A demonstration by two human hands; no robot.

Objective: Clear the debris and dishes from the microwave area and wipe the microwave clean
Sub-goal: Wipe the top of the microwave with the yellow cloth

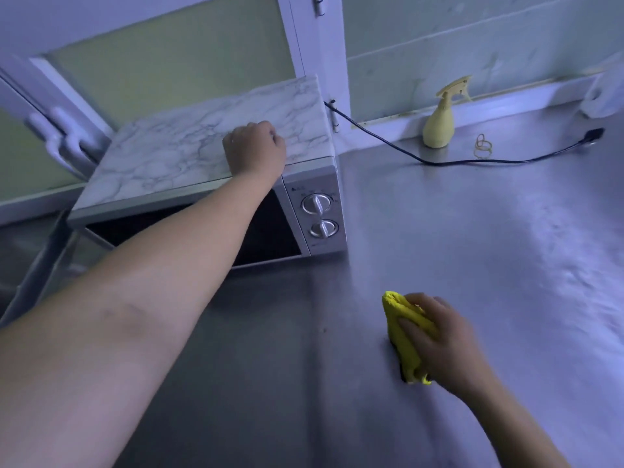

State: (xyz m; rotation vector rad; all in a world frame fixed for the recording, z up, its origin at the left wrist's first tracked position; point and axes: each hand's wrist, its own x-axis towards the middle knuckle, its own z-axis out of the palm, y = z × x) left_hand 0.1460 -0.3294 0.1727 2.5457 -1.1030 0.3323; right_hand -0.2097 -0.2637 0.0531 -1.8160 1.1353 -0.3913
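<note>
A silver microwave (314,211) with a marble-patterned top (169,153) stands at the back left of a steel counter (472,265). Its dark door and two round knobs face me. My left hand (253,150) rests on the front right part of the marble top, fingers curled under, and nothing shows in it. My right hand (439,336) presses a folded yellow cloth (401,329) flat on the counter, in front of and to the right of the microwave, with fingers curled over the cloth.
A yellow spray bottle (439,123) stands by the back wall. Rubber bands (483,146) lie next to it. A black power cord (472,160) runs across the counter from the microwave to a plug (592,135). White window handles (57,140) sit left.
</note>
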